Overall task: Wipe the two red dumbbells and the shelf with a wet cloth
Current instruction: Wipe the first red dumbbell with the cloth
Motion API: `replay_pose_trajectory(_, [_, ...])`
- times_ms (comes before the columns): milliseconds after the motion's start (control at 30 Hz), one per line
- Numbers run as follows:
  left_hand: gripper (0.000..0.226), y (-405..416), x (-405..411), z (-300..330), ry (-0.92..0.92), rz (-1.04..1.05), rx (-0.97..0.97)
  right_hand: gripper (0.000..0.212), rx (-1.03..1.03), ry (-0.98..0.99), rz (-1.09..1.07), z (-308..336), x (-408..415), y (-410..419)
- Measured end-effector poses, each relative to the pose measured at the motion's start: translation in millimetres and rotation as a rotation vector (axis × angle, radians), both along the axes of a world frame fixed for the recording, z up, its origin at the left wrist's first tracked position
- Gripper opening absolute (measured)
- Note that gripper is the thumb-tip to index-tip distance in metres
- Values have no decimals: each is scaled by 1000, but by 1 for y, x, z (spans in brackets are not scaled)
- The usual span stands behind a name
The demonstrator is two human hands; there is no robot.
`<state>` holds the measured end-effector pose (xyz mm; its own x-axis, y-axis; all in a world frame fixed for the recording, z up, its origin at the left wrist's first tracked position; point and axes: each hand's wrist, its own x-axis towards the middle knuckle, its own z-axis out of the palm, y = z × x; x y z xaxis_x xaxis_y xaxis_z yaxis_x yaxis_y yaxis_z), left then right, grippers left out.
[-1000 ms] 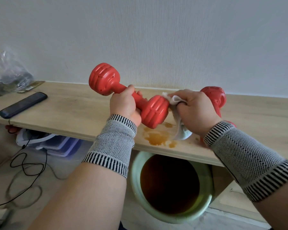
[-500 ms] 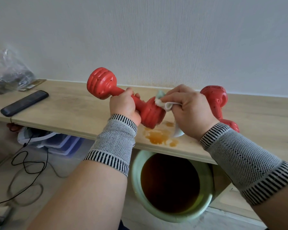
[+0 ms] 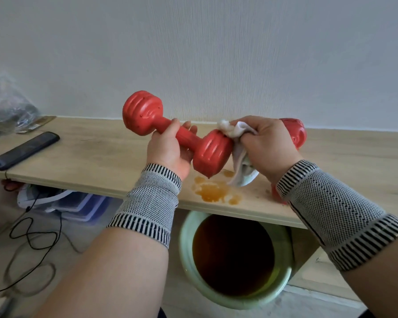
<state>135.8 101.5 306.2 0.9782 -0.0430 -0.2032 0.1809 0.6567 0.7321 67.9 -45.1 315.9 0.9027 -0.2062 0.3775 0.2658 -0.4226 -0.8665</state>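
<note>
Gripping red dumbbell [image 3: 177, 134] by its bar: left hand [image 3: 168, 149], fingers curled round, held tilted above wooden shelf [image 3: 97, 154]. Right hand [image 3: 265, 145], fingers bunched tight on white wet cloth [image 3: 236, 152], pressed to near dumbbell head. Second red dumbbell [image 3: 295, 134] on shelf behind right hand, mostly hidden. Amber puddle [image 3: 215, 190] beneath. Green pot [image 3: 184, 244] below shelf edge.

Cloth [image 3: 236, 154] against gripped dumbbell [image 3: 177, 137]
</note>
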Motion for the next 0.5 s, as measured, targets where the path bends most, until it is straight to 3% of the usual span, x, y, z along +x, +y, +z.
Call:
replay_pose_trajectory(167, [7, -4, 0, 2, -56, 45, 5, 20, -66, 9, -36, -3, -1, 2])
replay_pose_trajectory(300, [7, -4, 3, -2, -57, 120, 85, 23, -399, -244, -36, -7, -8, 19])
replay_pose_trajectory(400, [19, -2, 3, -3, -33, 128, 86, 27, -594, -381, 64, -14, -11, 30])
replay_pose_trajectory(500, [21, -2, 1, -3, -38, 155, 109, 26, -536, -313, 28, -15, -5, 22])
